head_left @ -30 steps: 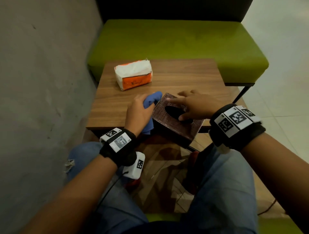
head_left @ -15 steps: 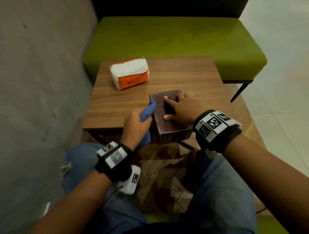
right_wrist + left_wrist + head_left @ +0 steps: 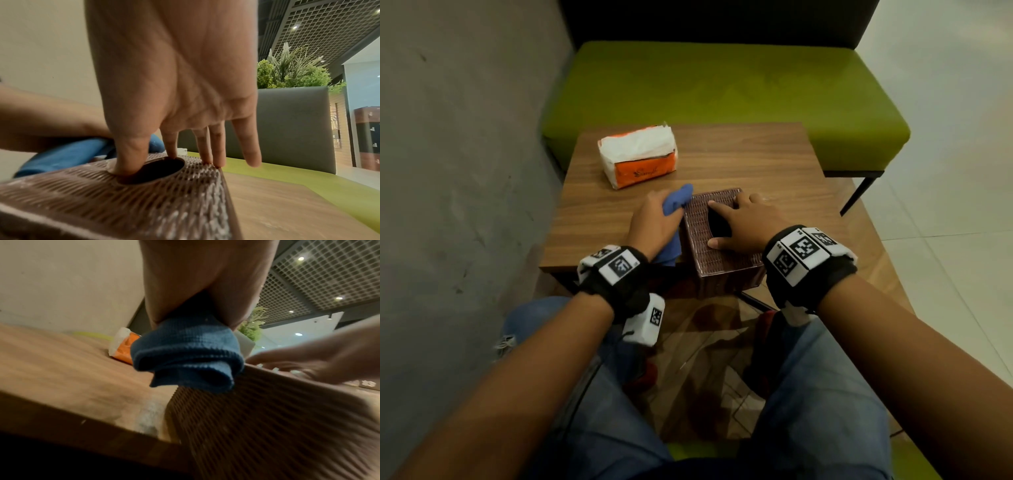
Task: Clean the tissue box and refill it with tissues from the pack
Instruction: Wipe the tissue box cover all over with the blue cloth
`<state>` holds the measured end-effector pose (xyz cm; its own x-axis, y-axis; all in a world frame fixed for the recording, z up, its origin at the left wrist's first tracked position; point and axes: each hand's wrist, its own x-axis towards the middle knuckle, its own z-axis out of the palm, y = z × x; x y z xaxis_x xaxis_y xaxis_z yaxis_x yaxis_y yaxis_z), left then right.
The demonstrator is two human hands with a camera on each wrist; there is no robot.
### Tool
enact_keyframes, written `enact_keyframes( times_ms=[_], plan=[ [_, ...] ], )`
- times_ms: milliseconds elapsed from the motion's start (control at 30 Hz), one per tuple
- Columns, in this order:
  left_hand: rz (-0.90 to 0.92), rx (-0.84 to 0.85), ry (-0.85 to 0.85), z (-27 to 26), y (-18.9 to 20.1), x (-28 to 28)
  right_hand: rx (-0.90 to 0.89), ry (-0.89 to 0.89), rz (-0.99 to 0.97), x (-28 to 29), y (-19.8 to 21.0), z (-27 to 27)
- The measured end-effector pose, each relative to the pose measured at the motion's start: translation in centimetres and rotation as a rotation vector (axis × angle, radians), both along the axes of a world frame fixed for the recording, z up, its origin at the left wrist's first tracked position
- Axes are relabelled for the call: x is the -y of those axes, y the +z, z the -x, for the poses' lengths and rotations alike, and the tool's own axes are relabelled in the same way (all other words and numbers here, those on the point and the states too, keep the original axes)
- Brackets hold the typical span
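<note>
A brown woven tissue box (image 3: 717,263) stands at the near edge of the wooden table (image 3: 763,161), its front end past the edge. My right hand (image 3: 744,222) lies flat on its top with straight fingers, the thumb (image 3: 131,155) at the rim of the dark oval opening (image 3: 156,170). My left hand (image 3: 655,222) grips a bunched blue cloth (image 3: 185,356) and holds it against the box's left side (image 3: 267,418). The orange and white tissue pack (image 3: 638,156) lies at the table's far left, away from both hands.
A green bench (image 3: 722,85) with a dark back stands behind the table. A grey wall (image 3: 458,171) runs close along the left. Tiled floor shows on the right. My knees in jeans are below the table's near edge.
The box has gone from tilted to flat on the table. My left hand has slid the cloth forward along the box's left side. My right hand stays on top.
</note>
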<state>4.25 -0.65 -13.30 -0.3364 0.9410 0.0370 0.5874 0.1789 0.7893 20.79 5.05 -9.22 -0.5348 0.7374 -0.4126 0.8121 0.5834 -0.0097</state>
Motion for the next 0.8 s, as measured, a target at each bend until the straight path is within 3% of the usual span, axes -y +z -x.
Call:
enact_keyframes(
  times_ms=[100, 300, 367, 433, 533, 633, 700, 800],
  plan=[
    [-0.029, -0.006, -0.025, -1.6, -0.7, 3.7, 0.006, -0.035, -0.005, 0.0, -0.1, 0.2],
    [-0.154, 0.023, -0.289, -2.8, -0.8, 11.7, 0.021, -0.044, -0.026, -0.1, 0.1, 0.6],
    [-0.191, 0.055, -0.21, -2.1, -0.8, 11.8, 0.03, -0.079, -0.04, 0.0, -0.2, 0.7],
    [-0.231, 0.11, -0.028, -1.2, -0.5, 10.9, 0.021, -0.156, -0.085, 0.1, -0.5, 1.1],
    [-0.211, 0.146, 0.167, -0.4, -0.1, 8.9, -0.184, -0.187, -0.161, 0.1, -0.6, 0.8],
    [-0.22, 0.124, 0.213, -0.5, 0.2, 7.4, -0.359, 0.026, 0.027, -0.9, -0.3, -0.8],
    [-0.21, 0.116, 0.217, -0.9, 0.0, 6.7, -0.289, 0.085, 0.153, -1.4, -0.3, -2.0],
    [-0.16, 0.116, 0.187, -1.9, -0.5, 5.7, -0.18, 0.067, 0.084, -1.2, -1.0, -2.1]
  ],
)
